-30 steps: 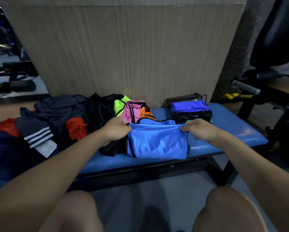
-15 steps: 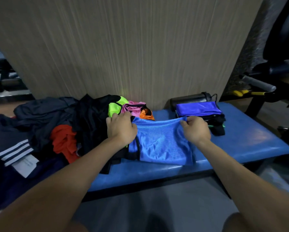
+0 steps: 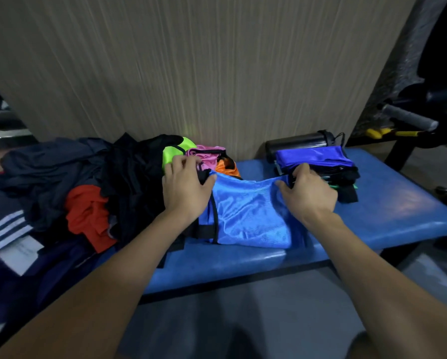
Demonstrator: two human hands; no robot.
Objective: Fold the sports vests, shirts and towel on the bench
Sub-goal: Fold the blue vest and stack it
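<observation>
The blue padded desk (image 3: 388,211) runs along a wood-grain wall, its right end and front edge bare. A heap of dark, red and neon clothes (image 3: 93,187) covers its left part. A light blue vest (image 3: 251,216) lies at the middle, its near edge close to the desk's front edge. A folded stack (image 3: 318,161) topped in deep blue sits just right of it. The left hand (image 3: 186,193) pinches the vest's far left corner; the right hand (image 3: 308,195) grips its far right corner.
</observation>
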